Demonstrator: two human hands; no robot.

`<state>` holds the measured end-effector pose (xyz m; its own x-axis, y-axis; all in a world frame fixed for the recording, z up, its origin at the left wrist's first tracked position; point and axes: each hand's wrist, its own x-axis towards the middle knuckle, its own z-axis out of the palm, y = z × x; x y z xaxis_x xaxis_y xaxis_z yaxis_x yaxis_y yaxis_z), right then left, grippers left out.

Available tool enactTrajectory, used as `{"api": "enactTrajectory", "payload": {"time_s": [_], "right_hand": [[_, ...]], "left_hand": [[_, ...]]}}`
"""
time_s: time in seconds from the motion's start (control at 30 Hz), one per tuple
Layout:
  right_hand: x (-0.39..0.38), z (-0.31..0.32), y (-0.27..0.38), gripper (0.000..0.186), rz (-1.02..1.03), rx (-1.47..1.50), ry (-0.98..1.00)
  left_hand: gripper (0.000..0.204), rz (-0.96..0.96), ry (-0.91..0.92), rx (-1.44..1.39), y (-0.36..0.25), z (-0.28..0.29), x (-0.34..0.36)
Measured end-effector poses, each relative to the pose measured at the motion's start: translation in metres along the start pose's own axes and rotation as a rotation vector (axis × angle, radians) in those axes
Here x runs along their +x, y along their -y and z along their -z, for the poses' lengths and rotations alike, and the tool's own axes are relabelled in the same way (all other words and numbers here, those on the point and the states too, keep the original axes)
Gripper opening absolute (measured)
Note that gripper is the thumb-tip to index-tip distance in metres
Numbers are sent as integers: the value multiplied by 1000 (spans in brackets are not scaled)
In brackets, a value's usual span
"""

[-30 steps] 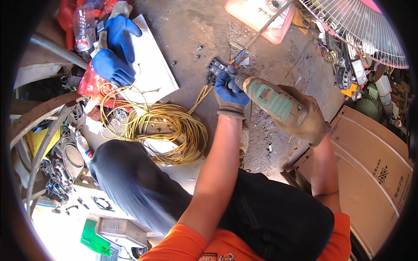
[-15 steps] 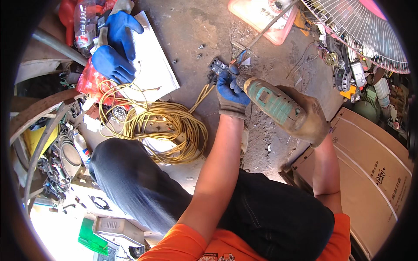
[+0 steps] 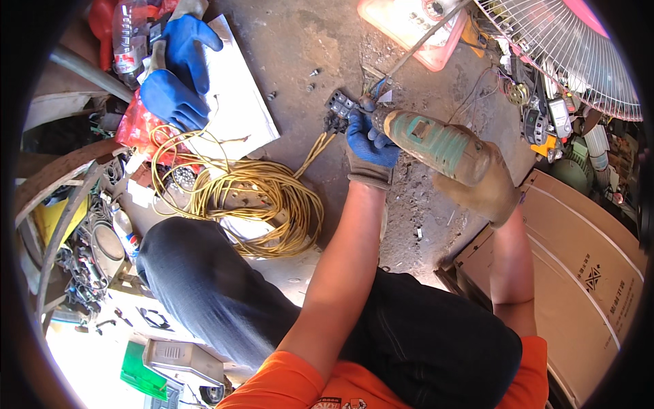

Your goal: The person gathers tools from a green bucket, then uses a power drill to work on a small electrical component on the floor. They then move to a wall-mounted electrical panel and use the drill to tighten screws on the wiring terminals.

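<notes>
My right hand [image 3: 480, 187], in a tan work glove, grips a green power drill [image 3: 436, 146]. The drill's front end points to the upper left and sits right beside my left hand [image 3: 371, 144]. That hand wears a blue-palmed glove, with its fingers curled together; what they hold is hidden. Touching or very close to its fingertips is a dark block with silver terminals [image 3: 342, 103]. A small rounded dark part [image 3: 368, 103] lies at the drill's tip. Yellow cable [image 3: 315, 153] runs from near the block to a loose coil [image 3: 259, 204] on the floor at the left.
Blue gloves [image 3: 180, 75] lie on a white sheet [image 3: 245, 102] at the far left. A wire-guarded fan [image 3: 565, 54] stands at the far right, with a cardboard box [image 3: 565, 266] nearer. Small metal bits [image 3: 315, 71] lie beyond my hands. Clutter lines the left side.
The rear of the drill has swung slightly away from me and to the right, with my right hand turning along with it. My left hand has shifted a little to the right.
</notes>
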<state>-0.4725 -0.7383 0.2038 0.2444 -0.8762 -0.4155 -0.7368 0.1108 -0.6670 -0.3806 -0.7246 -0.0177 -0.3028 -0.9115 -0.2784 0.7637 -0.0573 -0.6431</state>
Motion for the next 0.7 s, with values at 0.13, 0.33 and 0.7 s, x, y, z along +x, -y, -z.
{"api": "enactTrajectory", "payload": {"time_s": [0.13, 0.33, 0.7], "right_hand": [[8, 6, -4, 46, -37, 15, 36], [23, 16, -7, 41, 15, 15, 58], [31, 18, -1, 39, -30, 101, 109]], "left_hand": [[36, -1, -9, -31, -4, 2, -1], [38, 5, -14, -6, -6, -2, -1], [37, 14, -92, 49, -12, -3, -3]]}}
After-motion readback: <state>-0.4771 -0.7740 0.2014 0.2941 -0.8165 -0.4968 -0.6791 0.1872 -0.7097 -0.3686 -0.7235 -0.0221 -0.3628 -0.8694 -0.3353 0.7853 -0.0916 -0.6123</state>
